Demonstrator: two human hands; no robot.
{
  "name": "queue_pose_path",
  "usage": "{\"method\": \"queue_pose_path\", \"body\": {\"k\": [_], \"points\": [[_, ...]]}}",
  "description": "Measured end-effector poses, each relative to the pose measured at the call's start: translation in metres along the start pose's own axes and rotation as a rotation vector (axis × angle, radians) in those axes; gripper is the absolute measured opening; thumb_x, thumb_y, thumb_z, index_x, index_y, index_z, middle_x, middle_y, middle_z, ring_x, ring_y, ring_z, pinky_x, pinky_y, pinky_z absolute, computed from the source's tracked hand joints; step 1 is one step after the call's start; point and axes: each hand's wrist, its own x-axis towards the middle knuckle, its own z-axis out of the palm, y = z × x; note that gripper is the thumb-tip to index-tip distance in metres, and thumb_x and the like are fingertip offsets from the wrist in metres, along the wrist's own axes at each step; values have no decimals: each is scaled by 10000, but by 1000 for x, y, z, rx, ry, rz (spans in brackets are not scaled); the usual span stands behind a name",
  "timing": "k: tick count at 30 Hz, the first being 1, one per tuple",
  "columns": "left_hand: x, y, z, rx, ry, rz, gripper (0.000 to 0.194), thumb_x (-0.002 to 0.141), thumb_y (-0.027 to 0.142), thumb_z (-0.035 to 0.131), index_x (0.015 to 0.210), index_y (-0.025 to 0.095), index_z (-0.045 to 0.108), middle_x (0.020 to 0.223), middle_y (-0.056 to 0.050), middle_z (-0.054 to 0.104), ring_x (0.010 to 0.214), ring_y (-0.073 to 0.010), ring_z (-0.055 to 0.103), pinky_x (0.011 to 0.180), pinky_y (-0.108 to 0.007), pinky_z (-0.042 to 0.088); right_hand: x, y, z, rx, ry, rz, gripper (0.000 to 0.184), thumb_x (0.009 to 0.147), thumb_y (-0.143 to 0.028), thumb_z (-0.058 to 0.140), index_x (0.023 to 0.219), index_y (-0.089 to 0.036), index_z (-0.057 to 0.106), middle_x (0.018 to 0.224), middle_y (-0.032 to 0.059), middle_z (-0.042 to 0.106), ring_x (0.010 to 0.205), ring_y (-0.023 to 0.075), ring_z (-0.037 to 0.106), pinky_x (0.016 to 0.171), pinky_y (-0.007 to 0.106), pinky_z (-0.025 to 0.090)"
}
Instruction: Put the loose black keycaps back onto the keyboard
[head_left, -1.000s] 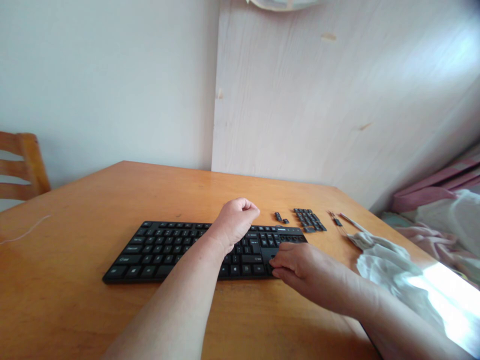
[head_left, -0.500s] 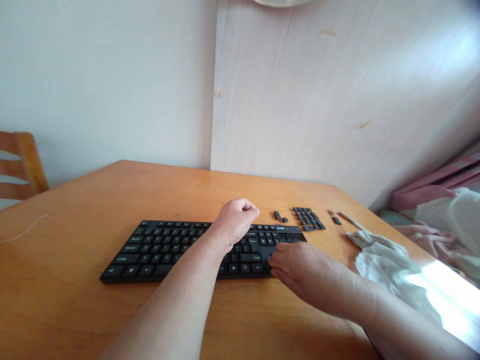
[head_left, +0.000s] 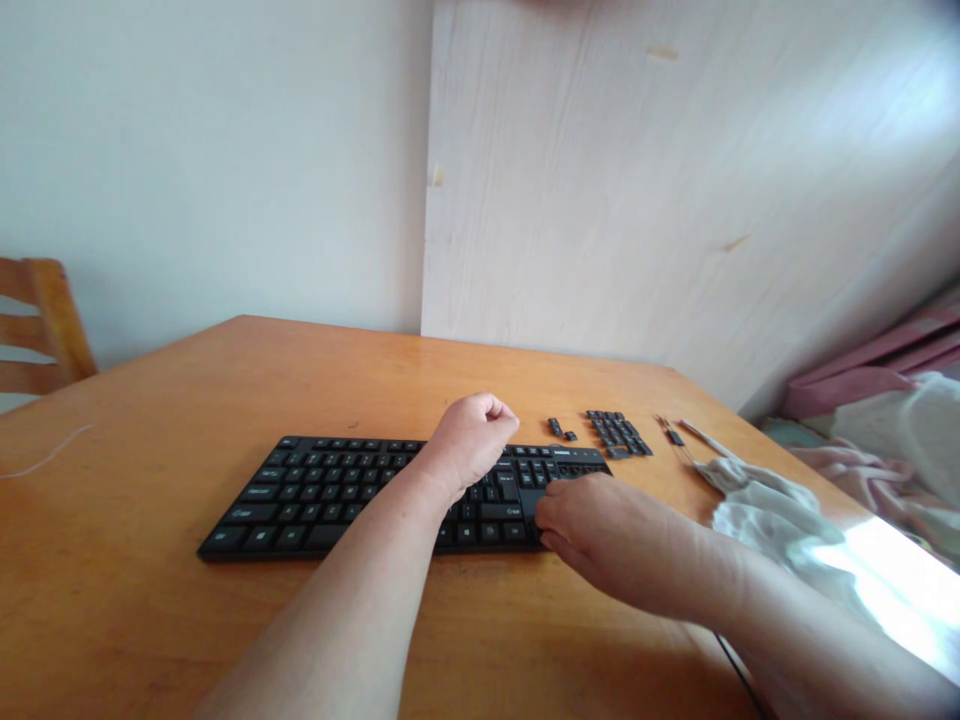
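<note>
A black keyboard [head_left: 300,497] lies across the wooden table in front of me, with keys off its number pad at the right end. My left hand [head_left: 474,440] is closed above the upper middle of the keyboard, thumb against fingers; whatever is in the pinch is too small or hidden to name. My right hand [head_left: 581,520] bends down over the keyboard's lower right corner, fingers curled and their tips against the arrow-key area. What those fingertips hold, if anything, is hidden. Loose black keycaps [head_left: 619,433] lie in rows behind the keyboard, with a smaller group of keycaps [head_left: 555,427] beside them.
Right of the keycaps lie tweezers [head_left: 675,438], a thin pen-like tool [head_left: 705,437] and a pale crumpled cloth [head_left: 765,495]. A white thread [head_left: 52,455] rests on the table's left side. A wooden chair [head_left: 56,325] stands at left; folded fabrics [head_left: 862,460] are at right.
The view has tilted slightly, shifting the table up a little. Both hands stay in nearly the same places; the right hand has moved only slightly at the keyboard's corner.
</note>
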Motion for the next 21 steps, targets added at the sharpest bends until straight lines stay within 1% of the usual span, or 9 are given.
{"method": "queue_pose_path", "body": {"k": [3, 6, 10, 13, 17, 21], "points": [[0, 0, 0, 38, -11, 5, 135, 761, 291, 581, 753, 175, 649, 762, -21, 685, 735, -165, 604, 695, -275, 438, 1, 0, -1, -48, -15, -40, 176, 885, -174, 517, 817, -197, 677, 786, 37, 698, 645, 172, 629, 555, 285, 346], [0, -1, 0, 63, -15, 5, 139, 766, 293, 575, 766, 175, 650, 781, -22, 693, 748, -165, 613, 695, -270, 444, 1, 0, -3, -50, -35, -28, 177, 890, -177, 514, 827, -188, 679, 795, 44, 696, 660, 173, 628, 567, 283, 347], [1, -1, 0, 87, -11, 1, 140, 769, 295, 573, 761, 176, 646, 775, -22, 695, 746, -168, 619, 688, -270, 447, -1, 2, -4, 114, -38, 35, 216, 915, -226, 492, 816, -182, 679, 821, 53, 696, 717, 167, 621, 606, 261, 377], [1, -1, 0, 87, -12, 7, 141, 774, 296, 571, 766, 179, 648, 779, -20, 698, 747, -167, 622, 693, -271, 450, -4, 5, -2, 237, -13, 46, 227, 924, -243, 488, 830, -182, 685, 820, 52, 687, 732, 158, 602, 648, 252, 391], [0, 0, -1, 92, 0, 8, 135, 772, 286, 573, 768, 177, 652, 780, -21, 702, 745, -164, 621, 701, -269, 454, -4, 7, 0, 295, 2, 38, 230, 931, -249, 484, 840, -181, 683, 831, 52, 673, 738, 154, 584, 674, 252, 391], [0, 1, -1, 93, 2, 9, 130, 772, 281, 575, 768, 177, 652, 782, -21, 704, 741, -161, 620, 694, -266, 453, -3, 8, -1, 294, -9, 36, 210, 924, -262, 505, 848, -180, 684, 849, 56, 669, 754, 158, 583, 684, 254, 391]]}}
